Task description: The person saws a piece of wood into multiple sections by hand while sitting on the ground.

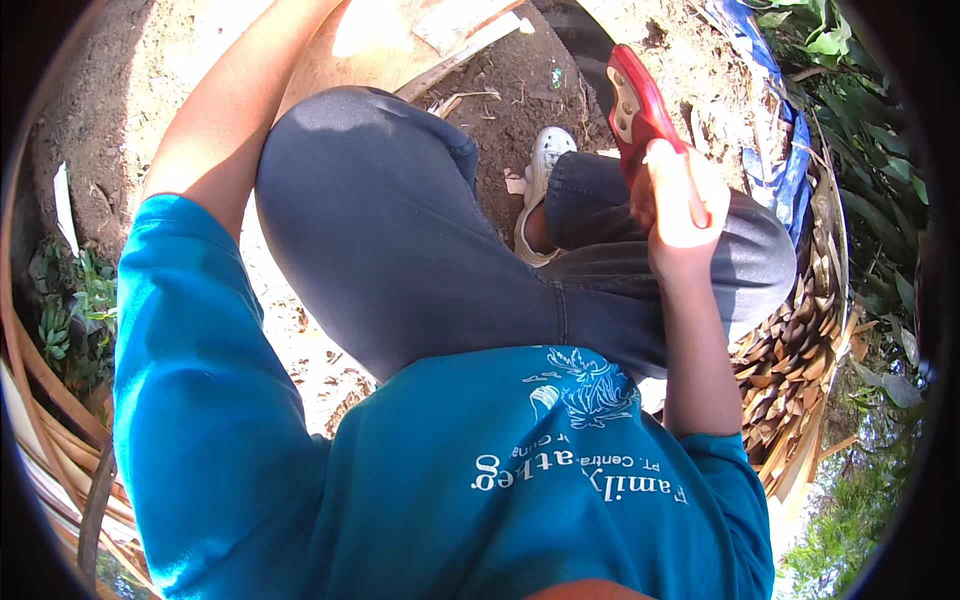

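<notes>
My right hand point(685, 195) is closed around the handle of a red handsaw point(650, 110), with the handle raised above my right knee. A tan panel with several round spots is set into the handle's side. Beyond it, a dark, blurred strip runs off the top edge; it looks like the blade, but I cannot make it out clearly. My left forearm point(230, 110) reaches up past my left knee, and its hand lies outside the picture. Pale wooden boards point(370, 45) lie near that forearm at the top, with a narrow strip of wood point(465, 55) across them.
I sit low on bare soil with my legs bent and a white clog point(548, 155) on one foot. Blue sheeting point(790, 170) and overlapping dry brown pieces point(800, 350) border my right side. Green leaves point(880, 130) rise beyond. Long dry strips point(60, 430) curve along the left.
</notes>
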